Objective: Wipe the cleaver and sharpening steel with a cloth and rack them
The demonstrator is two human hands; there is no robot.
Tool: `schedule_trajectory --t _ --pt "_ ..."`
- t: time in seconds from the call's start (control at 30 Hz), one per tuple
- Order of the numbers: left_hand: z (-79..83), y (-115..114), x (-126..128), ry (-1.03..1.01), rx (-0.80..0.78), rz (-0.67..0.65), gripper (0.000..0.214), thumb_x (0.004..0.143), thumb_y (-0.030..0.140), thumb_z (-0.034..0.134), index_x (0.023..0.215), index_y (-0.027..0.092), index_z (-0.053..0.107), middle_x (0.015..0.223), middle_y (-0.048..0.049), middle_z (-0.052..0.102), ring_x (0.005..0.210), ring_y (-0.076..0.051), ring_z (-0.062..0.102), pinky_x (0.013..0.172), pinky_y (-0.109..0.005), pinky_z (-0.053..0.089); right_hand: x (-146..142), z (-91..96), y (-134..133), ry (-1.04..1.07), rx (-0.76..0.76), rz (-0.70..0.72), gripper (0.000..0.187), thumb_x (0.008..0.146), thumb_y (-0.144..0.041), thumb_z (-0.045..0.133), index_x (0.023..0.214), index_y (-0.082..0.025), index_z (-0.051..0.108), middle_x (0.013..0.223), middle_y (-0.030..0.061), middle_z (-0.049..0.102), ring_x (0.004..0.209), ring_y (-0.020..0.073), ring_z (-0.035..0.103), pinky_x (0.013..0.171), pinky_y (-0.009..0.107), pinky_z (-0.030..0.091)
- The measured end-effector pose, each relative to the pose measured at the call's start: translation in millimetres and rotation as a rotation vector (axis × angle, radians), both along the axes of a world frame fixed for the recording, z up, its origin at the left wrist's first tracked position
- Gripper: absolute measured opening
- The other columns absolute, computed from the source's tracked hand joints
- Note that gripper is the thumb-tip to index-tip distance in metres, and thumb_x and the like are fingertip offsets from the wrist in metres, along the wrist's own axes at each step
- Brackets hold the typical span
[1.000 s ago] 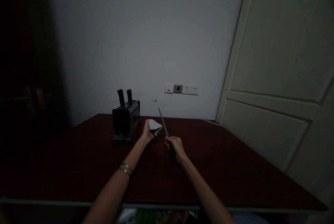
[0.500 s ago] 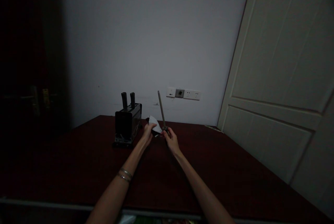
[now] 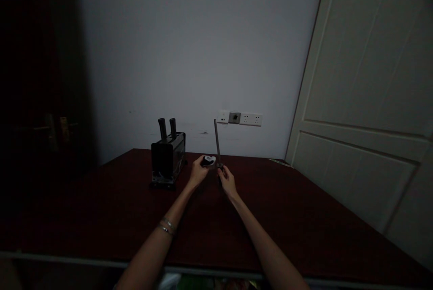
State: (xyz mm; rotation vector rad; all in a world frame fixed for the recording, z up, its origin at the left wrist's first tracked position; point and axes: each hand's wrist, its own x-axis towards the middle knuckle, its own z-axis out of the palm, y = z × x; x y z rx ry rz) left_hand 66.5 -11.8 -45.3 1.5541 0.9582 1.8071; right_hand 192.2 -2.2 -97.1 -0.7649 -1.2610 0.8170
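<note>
My right hand (image 3: pixel 227 181) is closed around the dark handle of a sharpening steel (image 3: pixel 217 139). Its grey rod points up, leaning slightly left. To its left, my left hand (image 3: pixel 199 172) grips a crumpled black and white cloth (image 3: pixel 208 160), bunched at the fingertips and close to the base of the rod. I cannot tell whether the cloth touches the steel. Both hands are above the dark red table. Left of them stands a black knife block (image 3: pixel 169 157) with two black knife handles (image 3: pixel 163 128) sticking up from its top.
The dark red table (image 3: pixel 209 231) reaches back to a pale wall with sockets (image 3: pixel 251 119) and a switch (image 3: pixel 234 117). A white panelled door (image 3: pixel 358 100) is at the right. Below the table's front edge, partly seen items (image 3: pixel 196 282) show.
Both hands have shifted a little to the right in view. The cloth was spread with its white side showing and is now bunched smaller. The steel stands more upright.
</note>
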Motion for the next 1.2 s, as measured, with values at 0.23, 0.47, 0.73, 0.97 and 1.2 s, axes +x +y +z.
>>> schedule_trajectory --t 0.23,0.47,0.73,0.97,1.2 --pt "-3.3 -9.7 3.7 0.243 0.086 -0.02 0.029 0.059 0.002 0.056 0.08 0.018 0.067 0.08 -0.0025 0.065 0.077 -0.017 0.056 0.075 -0.023 0.042 0.4 -2.3 1.6 0.009 0.063 -0.022 0.034 0.068 -0.037 0.058 0.092 -0.015 0.063 0.092 0.0071 0.067 0.085 0.0197 0.061 0.075 0.03 0.047" --pt "-3.2 -14.3 3.3 0.307 0.174 -0.062 0.046 0.054 -0.006 0.043 0.083 0.02 0.067 0.085 -0.0041 0.065 0.082 -0.018 0.058 0.079 -0.024 0.041 1.7 -1.5 1.8 0.003 0.096 -0.045 0.033 0.067 -0.033 0.057 0.093 -0.015 0.065 0.097 0.0087 0.068 0.094 0.0222 0.06 0.083 0.035 0.046" --pt "-7.2 -11.2 5.3 0.391 0.266 0.096 0.034 0.061 0.0 0.048 0.088 0.016 0.061 0.083 -0.0027 0.064 0.077 -0.016 0.058 0.073 -0.025 0.043 1.7 -5.6 5.4 -0.024 0.128 -0.032 0.034 0.069 -0.034 0.057 0.095 -0.014 0.066 0.097 0.0102 0.069 0.093 0.0248 0.061 0.086 0.039 0.045" --pt "-9.9 -12.2 7.7 0.574 0.434 0.114 0.037 0.062 -0.004 0.039 0.087 0.017 0.057 0.086 -0.0036 0.058 0.081 -0.015 0.055 0.074 -0.025 0.042 2.9 -9.0 10.4 -0.016 0.164 -0.019 0.034 0.068 -0.028 0.054 0.097 -0.016 0.066 0.099 0.0086 0.069 0.094 0.0241 0.061 0.087 0.038 0.045" --pt "-11.9 -15.3 8.6 0.642 0.534 0.118 0.035 0.064 -0.002 0.04 0.09 0.017 0.053 0.087 -0.0047 0.055 0.085 -0.017 0.051 0.076 -0.027 0.041 5.8 -10.5 17.6 0.01 0.149 -0.058 0.035 0.068 -0.03 0.055 0.098 -0.015 0.065 0.1 0.01 0.068 0.095 0.0257 0.06 0.087 0.041 0.045"
